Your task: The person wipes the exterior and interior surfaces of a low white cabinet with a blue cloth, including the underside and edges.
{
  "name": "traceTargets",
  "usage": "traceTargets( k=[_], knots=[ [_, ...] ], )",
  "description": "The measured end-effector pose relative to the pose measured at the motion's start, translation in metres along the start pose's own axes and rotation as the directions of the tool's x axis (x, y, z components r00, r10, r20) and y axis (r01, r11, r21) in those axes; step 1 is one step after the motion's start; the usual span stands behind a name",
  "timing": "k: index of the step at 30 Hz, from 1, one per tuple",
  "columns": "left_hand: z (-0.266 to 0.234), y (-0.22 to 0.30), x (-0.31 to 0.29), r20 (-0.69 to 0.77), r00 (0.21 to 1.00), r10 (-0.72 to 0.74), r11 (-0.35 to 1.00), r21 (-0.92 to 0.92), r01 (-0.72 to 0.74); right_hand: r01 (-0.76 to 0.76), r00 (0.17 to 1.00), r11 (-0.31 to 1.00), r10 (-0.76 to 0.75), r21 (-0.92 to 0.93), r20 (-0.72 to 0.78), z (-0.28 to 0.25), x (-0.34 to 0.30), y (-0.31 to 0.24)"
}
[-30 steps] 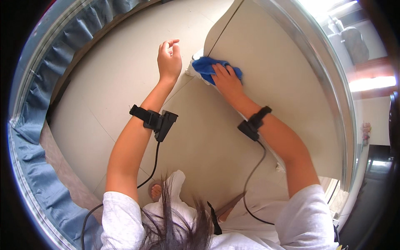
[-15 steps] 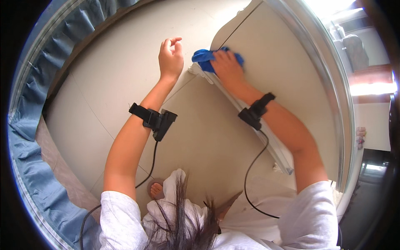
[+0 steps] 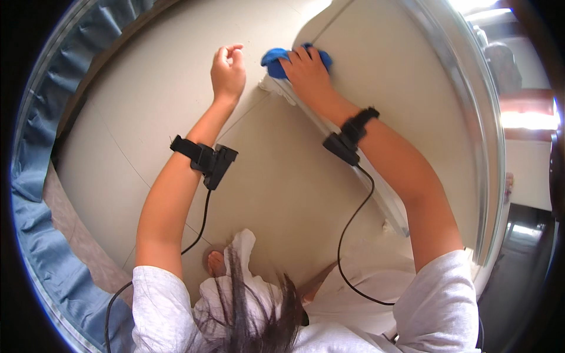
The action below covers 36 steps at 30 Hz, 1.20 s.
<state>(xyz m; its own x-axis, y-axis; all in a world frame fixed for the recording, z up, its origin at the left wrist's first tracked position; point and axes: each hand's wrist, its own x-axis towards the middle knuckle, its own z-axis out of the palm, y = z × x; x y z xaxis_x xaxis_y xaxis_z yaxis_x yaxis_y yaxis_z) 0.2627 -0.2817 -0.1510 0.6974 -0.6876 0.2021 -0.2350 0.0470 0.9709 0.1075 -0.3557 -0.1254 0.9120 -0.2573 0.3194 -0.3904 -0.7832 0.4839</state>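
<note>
My right hand (image 3: pixel 307 73) grips a bunched blue cloth (image 3: pixel 276 65) and presses it at the far end of a pale strip (image 3: pixel 306 112). The strip runs along the lower edge of a smooth panel (image 3: pixel 400 88), which looks like glass or a mirror. My left hand (image 3: pixel 228 73) hovers to the left of the cloth, apart from it. Its fingers are loosely bent, with a gap to the thumb and nothing visible between them. Black devices are strapped to the left forearm (image 3: pixel 203 160) and to the right wrist (image 3: pixel 351 135), each trailing a cable.
A silver-coloured rail (image 3: pixel 465 100) curves down the panel's right side. Blue gathered fabric (image 3: pixel 38 229) hangs along the left. Pale floor tiles (image 3: pixel 118 135) spread beneath my arms, and a foot (image 3: pixel 216 263) shows below. Dark glossy furniture (image 3: pixel 518 253) stands at far right.
My right hand and the blue cloth appear slightly higher and further left in view. The left hand, both arms and the surroundings shift similarly, as the view itself has moved.
</note>
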Motion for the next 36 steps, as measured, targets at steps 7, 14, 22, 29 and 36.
traceTargets(
  k=[7, 14, 22, 29, 36],
  knots=[
    [0.018, 0.003, -0.005, 0.161, 0.987, -0.011, 1.000, 0.021, 0.007, -0.272, 0.962, 0.958, 0.270, 0.089, 0.042, 0.009, -0.033, -0.042],
    [0.011, -0.012, -0.004, 0.159, 0.970, 0.186, 0.964, 0.160, -0.211, -0.265, 0.944, 0.954, 0.227, 0.139, 0.240, -0.092, -0.187, -0.056],
    [0.012, -0.021, 0.001, 0.102, 0.805, -0.585, 0.766, -0.256, 0.589, -0.604, 0.460, 0.765, 0.564, -0.224, 0.686, -0.256, -0.442, -0.035],
    [0.016, -0.012, -0.022, 0.680, 0.512, -0.526, 0.139, -0.525, 0.840, -0.757, 0.360, 0.637, 0.593, -0.147, 0.721, -0.320, -0.415, -0.013],
    [-0.003, -0.004, -0.021, 0.580, 0.556, -0.595, 0.281, -0.498, 0.820, -0.317, 0.933, 0.925, 0.264, -0.210, -0.246, -0.305, -0.259, -0.005]
  ],
)
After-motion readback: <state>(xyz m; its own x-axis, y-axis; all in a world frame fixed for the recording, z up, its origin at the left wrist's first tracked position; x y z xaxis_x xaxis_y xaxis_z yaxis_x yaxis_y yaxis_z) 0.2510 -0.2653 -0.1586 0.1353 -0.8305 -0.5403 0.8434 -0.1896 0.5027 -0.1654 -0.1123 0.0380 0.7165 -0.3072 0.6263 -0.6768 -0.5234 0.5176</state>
